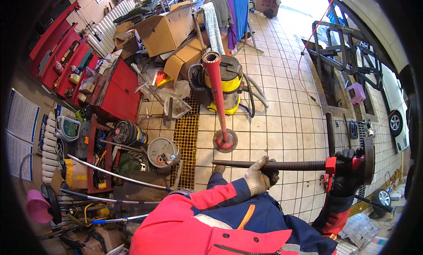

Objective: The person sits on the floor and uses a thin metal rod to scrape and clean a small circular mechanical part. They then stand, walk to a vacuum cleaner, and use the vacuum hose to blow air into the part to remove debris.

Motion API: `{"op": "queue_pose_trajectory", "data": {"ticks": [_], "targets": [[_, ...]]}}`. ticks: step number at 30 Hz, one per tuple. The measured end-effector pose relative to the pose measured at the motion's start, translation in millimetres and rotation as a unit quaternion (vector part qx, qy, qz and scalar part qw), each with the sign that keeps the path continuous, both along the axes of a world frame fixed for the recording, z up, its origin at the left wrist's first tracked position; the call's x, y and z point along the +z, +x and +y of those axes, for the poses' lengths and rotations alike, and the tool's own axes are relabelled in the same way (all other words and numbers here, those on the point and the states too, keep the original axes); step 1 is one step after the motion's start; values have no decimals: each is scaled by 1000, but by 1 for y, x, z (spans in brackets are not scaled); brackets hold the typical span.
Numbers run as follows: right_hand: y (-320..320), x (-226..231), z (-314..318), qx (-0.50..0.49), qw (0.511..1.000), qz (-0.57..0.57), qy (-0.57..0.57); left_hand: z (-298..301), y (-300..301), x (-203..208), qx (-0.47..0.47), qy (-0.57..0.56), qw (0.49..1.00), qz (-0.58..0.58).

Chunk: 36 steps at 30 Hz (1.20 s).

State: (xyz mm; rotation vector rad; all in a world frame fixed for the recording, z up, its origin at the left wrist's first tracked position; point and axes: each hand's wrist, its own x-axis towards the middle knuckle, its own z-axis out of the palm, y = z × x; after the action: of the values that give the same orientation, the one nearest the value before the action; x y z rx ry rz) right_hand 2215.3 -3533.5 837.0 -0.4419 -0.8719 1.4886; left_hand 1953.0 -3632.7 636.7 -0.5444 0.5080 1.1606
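Observation:
A long dark threaded rod lies level across the front of my body. My left hand, in a light knit glove with dark fingers, wraps round its middle part, where the thread starts. The smooth end tapers off to the left. My right hand, in a black glove, grips the other end by a red collar and beside a round dark plate. Beyond the rod, a red hollow tube stand rises from a round base on the floor, its open top facing me.
A yellow-and-black vacuum cleaner is right behind the stand. A yellow floor grating, a lidded bucket and a red tool cabinet line the left. Cardboard boxes pile up behind; a black lift frame and white car occupy the right.

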Motion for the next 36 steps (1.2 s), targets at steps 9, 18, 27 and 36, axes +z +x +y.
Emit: {"op": "queue_pose_trajectory", "data": {"ticks": [9, 18, 27, 36], "targets": [[33, -110, -24, -57, 952, 166, -250, -46, -94, 60, 9, 356, 892, 277], [-44, -204, -59, -98, 831, 265, -479, -6, -107, 129, 53, 564, 731, 380], [-125, -244, -85, -11, 729, 243, -640, 31, -93, 171, -31, 672, 675, 301], [-169, -283, -114, 22, 730, 163, -663, 23, -72, 163, -55, 533, 729, 425]]}}
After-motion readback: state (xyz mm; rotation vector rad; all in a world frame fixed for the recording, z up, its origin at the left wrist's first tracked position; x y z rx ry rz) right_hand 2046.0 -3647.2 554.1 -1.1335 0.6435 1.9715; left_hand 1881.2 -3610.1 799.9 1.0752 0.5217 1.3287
